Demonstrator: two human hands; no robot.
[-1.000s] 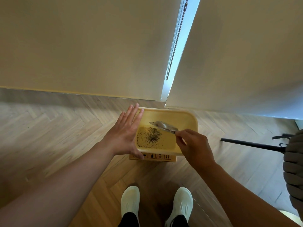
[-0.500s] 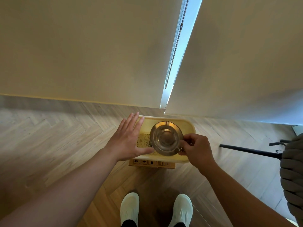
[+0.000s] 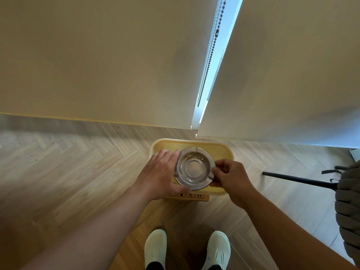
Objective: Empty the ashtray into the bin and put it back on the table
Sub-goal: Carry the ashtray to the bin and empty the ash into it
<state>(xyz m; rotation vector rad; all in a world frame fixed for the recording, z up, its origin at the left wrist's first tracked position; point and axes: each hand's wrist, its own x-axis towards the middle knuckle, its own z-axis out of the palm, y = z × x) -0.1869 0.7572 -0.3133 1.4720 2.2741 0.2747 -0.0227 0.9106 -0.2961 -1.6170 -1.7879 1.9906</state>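
Note:
A round silver metal ashtray [image 3: 193, 168] is held level, bowl up, over the yellow bin [image 3: 220, 151] on the floor. Its bowl looks bare and shiny. My right hand [image 3: 229, 178] pinches the ashtray's right rim. My left hand [image 3: 159, 172] lies flat with fingers together against the ashtray's left side and over the bin's left rim; whether it grips anything I cannot tell. The ashtray hides most of the bin's inside.
The bin stands on a cardboard box [image 3: 192, 196] on herringbone wood floor, close to roller blinds with a bead chain [image 3: 211, 49]. A black chair leg [image 3: 298, 180] and a woven seat [image 3: 348, 201] are at right. My white shoes [image 3: 155, 250] are below.
The ashtray went from tipped edge-on over the bin, with dark ash visible inside the bin, to level and bowl up. My left hand closed in on its left side.

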